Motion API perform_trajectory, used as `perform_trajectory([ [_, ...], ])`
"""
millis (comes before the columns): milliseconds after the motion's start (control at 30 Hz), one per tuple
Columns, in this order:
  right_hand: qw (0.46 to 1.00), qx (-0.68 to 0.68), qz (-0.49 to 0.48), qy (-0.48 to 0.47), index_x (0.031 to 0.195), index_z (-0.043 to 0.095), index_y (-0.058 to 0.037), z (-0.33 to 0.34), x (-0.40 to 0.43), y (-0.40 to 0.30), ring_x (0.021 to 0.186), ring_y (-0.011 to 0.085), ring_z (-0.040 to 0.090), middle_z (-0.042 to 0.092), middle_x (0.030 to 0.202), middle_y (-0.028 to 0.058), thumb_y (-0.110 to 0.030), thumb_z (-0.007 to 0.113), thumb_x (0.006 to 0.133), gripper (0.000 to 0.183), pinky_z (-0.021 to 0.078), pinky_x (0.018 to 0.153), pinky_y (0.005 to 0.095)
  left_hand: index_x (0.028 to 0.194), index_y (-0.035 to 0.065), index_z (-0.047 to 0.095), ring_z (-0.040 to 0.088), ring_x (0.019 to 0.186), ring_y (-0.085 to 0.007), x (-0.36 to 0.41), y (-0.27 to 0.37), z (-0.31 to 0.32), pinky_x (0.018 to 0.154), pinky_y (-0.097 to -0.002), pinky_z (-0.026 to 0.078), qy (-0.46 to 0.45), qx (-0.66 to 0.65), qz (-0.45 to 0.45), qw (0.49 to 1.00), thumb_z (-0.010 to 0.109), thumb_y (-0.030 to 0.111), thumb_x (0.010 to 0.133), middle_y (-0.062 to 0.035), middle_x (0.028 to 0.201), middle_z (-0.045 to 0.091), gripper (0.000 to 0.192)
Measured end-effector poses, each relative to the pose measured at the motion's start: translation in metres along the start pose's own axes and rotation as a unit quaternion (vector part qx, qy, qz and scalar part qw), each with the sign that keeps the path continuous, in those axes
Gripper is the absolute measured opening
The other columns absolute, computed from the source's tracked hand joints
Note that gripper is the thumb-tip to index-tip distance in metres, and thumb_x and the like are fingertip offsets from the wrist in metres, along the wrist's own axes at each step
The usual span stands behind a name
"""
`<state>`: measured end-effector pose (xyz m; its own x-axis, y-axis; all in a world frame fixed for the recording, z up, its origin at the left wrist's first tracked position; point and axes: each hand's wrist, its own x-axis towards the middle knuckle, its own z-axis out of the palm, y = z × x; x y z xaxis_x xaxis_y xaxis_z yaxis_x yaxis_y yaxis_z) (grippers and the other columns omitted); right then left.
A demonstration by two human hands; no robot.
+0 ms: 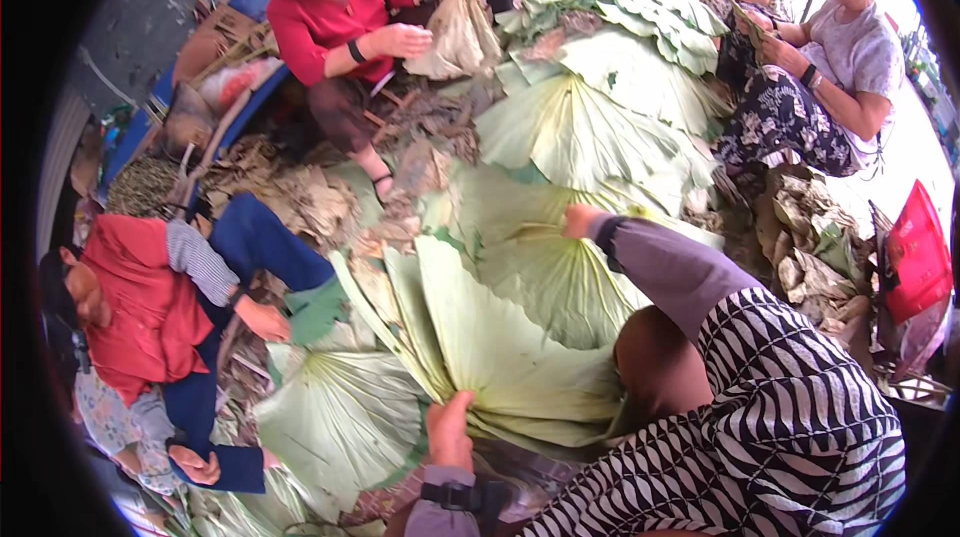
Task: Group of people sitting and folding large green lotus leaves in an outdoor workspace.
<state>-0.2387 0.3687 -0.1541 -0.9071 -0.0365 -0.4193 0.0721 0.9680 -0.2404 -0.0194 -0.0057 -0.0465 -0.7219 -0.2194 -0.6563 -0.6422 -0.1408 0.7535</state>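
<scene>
My left hand (450, 432) pinches the gathered middle of a folded stack of large pale-green lotus leaves (510, 342), thumb on top. The stack leans up and fans away from that hand, its right side by my bent knee (660, 357). Farther forward, my right arm reaches out, and my right hand (581, 222) grips a lotus leaf (555, 274) near its ribbed centre. That leaf lies spread, pale underside up, on a larger pile of lotus leaves (592, 131). My right fingertips are partly hidden. Left of my left hand another spread lotus leaf (345, 417) lies flat.
Several people sit around the pile; one in red (337, 19) holds a dry leaf bundle (461, 34), another (142, 304) touches a green leaf piece (319, 312). Brown dry leaves (814, 252) are heaped at right, beside a red bag (915, 252). A blue-edged cart (240, 113) stands at left.
</scene>
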Motion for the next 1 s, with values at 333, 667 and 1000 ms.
perform_trajectory([
  [333,0.985,0.034,0.077,0.152,0.096,0.056,-0.005,0.037,-0.031,-0.007,0.093,0.0338,0.057,0.054,0.101,0.0192,-0.011,0.049,0.076,0.023,0.0472,0.078,0.0413,0.108,-0.0106,0.053,0.057,0.087,-0.0207,0.014,-0.004,0.009,0.075,-0.0316,0.044,0.038,0.005,0.007,0.999,0.065,0.011,0.07,-0.0133,0.1,0.06,0.045],
  [667,0.97,0.203,-0.096,0.096,0.104,0.058,-0.0099,0.028,-0.074,-0.009,0.089,0.033,0.059,0.062,0.09,0.0183,-0.022,0.061,0.066,0.04,0.0465,0.076,0.0396,0.107,-0.0088,0.053,0.056,0.085,-0.0192,0.033,-0.013,0.013,0.075,-0.0313,0.044,-0.016,-0.01,0.009,1.0,0.065,0.012,0.069,-0.0118,0.101,0.058,0.045],
  [1000,0.948,0.142,0.09,0.269,0.114,0.056,-0.0141,0.015,-0.093,0.127,0.099,0.031,0.054,0.054,0.105,0.0159,-0.025,0.065,0.065,0.051,0.0447,0.085,0.0364,0.115,-0.0061,0.05,0.053,0.096,-0.0188,0.027,-0.011,0.013,0.082,-0.0307,0.042,-0.009,0.013,-0.035,0.999,0.064,0.01,0.07,-0.0101,0.11,0.055,0.049],
])
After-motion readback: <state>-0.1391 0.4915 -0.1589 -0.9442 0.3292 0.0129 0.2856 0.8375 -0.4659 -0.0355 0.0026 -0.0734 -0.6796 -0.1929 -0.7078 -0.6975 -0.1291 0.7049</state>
